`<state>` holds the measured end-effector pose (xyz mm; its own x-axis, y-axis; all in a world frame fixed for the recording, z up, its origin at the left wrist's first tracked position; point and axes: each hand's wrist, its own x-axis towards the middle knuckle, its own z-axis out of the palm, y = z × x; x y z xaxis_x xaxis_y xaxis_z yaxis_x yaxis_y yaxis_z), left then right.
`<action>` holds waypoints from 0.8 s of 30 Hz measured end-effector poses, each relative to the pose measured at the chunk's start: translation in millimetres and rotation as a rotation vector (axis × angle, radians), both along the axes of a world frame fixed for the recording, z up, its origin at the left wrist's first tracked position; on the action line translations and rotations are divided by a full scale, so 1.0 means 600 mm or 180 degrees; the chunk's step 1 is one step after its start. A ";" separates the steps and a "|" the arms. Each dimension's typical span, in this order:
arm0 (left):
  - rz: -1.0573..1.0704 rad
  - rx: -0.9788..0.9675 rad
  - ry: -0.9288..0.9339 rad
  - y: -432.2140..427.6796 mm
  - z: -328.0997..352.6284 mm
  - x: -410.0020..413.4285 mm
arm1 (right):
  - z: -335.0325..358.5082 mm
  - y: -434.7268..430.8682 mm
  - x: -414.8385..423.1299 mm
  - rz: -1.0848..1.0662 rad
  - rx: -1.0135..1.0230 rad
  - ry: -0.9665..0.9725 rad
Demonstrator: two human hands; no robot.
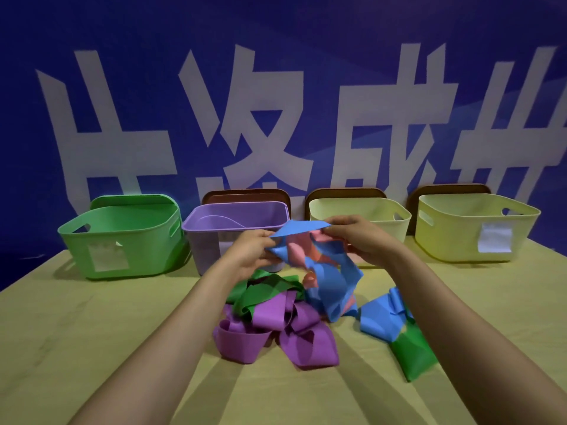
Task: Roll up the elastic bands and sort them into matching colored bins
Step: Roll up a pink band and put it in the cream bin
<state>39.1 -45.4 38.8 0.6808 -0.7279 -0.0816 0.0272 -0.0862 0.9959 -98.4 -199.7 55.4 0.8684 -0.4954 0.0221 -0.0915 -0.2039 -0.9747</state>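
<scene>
A blue elastic band (334, 283) hangs over the middle of the table (92, 332). Its top edge is stretched between the left hand (251, 251) and the right hand (357, 240), each pinching it with curled fingers, and the rest drops in loose loops to the pile. A pink band (296, 253) is wound through it, so rolling now would probably drag the pink one along, and a roll started on a twisted strip could spring open. Beneath lie green bands (264, 291) and purple bands (276, 326). To the right a second blue band (379, 317) overlaps another green band (411, 354). Along the far edge stand a green bin (147, 240), a purple bin (208, 250), a pale yellow bin (352, 210) and a second pale yellow bin (460, 237) at the far right. None looks blue or pink, so a wrong drop seems possible. The white labels on the bins cannot be read, the hands hide part of the purple bin, and the number of bands in the tangle is unclear.
</scene>
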 end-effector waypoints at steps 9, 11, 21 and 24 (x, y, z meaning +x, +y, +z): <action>-0.0340 -0.0748 0.1566 0.002 0.006 -0.020 | -0.022 0.003 0.012 -0.0597 0.0569 0.0397; -0.0218 -0.0874 0.1695 -0.002 0.010 -0.022 | -0.026 0.011 0.011 -0.0554 -0.0405 0.0657; 0.0291 -0.1098 0.1244 -0.033 0.014 -0.036 | 0.002 0.052 0.003 -0.0481 -0.0935 -0.0297; 0.0523 -0.1210 0.0978 -0.030 0.013 -0.024 | 0.003 0.039 0.002 -0.0579 -0.0517 -0.0527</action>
